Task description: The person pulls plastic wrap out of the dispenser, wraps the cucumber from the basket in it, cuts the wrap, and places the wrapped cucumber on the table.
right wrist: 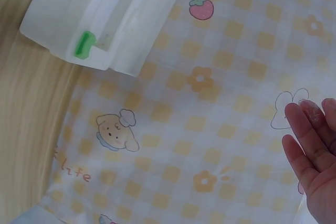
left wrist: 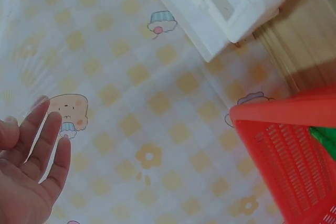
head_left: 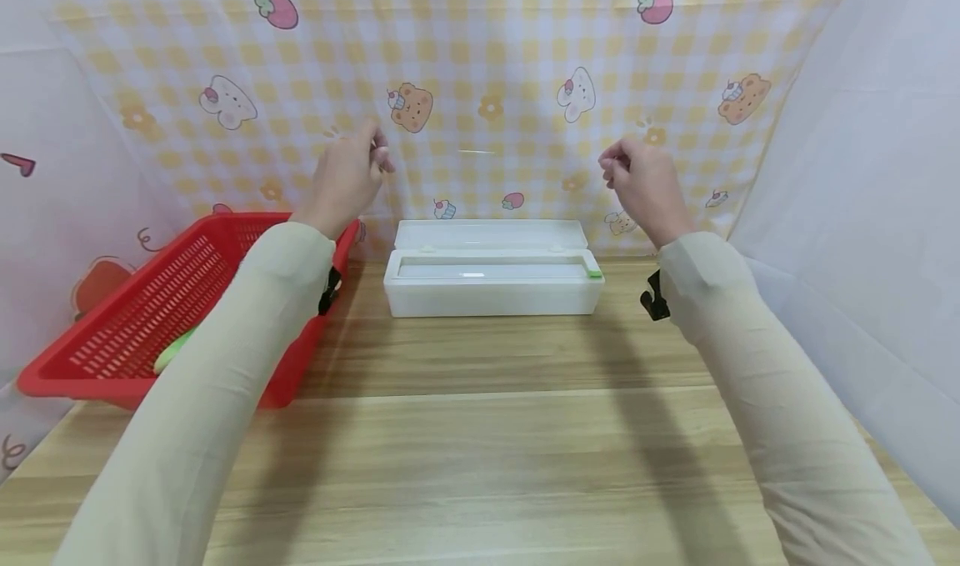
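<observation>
Raised before the patterned cloth, the left hand (head_left: pixel 348 170) and right hand (head_left: pixel 647 184) pinch the sides of a clear film, barely visible except for a thin glint (head_left: pixel 476 152) between them. Faint creases of the film spread above the left hand (left wrist: pixel 31 177) in the left wrist view. In the right wrist view, the right hand (right wrist: pixel 315 161) has shiny film at a fingertip; its thumb is not clearly seen. Below and between the hands, a long white box (head_left: pixel 493 298) stands with its lid (head_left: pixel 491 234) raised and a green slider (head_left: pixel 594 273) at its right end.
A red slotted basket (head_left: pixel 90 387) stands on the wooden table (head_left: pixel 480 449) at the left, partly behind the left sleeve, with a green item (head_left: pixel 174 349) inside. The checked cloth (head_left: pixel 491 66) hangs behind the box; white sheets hang at both sides.
</observation>
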The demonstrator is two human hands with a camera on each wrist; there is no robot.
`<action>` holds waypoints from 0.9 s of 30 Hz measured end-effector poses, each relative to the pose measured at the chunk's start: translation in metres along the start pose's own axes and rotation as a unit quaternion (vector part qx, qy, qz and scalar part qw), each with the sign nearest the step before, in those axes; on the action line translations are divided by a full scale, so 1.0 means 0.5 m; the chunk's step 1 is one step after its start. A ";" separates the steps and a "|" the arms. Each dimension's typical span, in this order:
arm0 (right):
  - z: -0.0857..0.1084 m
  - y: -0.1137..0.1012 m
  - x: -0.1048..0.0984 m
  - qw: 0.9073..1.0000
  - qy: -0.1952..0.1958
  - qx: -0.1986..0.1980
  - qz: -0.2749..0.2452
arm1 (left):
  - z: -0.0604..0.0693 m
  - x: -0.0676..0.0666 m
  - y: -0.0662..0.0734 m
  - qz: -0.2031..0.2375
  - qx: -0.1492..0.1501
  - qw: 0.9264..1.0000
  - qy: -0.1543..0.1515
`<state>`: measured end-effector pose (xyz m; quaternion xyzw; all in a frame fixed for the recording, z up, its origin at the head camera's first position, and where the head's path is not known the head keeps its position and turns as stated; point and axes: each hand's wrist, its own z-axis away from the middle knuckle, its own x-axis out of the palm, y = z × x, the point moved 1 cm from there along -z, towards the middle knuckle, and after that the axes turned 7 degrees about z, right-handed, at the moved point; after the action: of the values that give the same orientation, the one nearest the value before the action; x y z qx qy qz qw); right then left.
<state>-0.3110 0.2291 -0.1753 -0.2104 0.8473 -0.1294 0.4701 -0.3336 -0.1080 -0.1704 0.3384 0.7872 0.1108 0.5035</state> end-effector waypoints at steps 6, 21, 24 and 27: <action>-0.001 -0.006 -0.012 1.000 0.007 -0.004 0.007 | 0.003 -0.007 0.011 0.046 -0.019 0.999 -0.007; 0.029 -0.001 -0.039 0.999 -0.022 -0.033 0.011 | 0.024 -0.020 0.004 0.282 -0.039 0.957 -0.049; 0.044 0.000 -0.048 0.999 -0.040 -0.033 0.007 | 0.034 -0.021 0.004 0.318 -0.034 0.945 -0.060; 0.060 0.000 -0.056 0.998 -0.050 -0.036 -0.004 | 0.050 -0.024 0.003 0.323 -0.021 0.944 -0.072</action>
<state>-0.2724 0.2420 -0.1701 -0.2370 0.8260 -0.0901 0.5034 -0.3082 -0.1187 -0.1725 0.5707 0.5950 0.2592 0.5030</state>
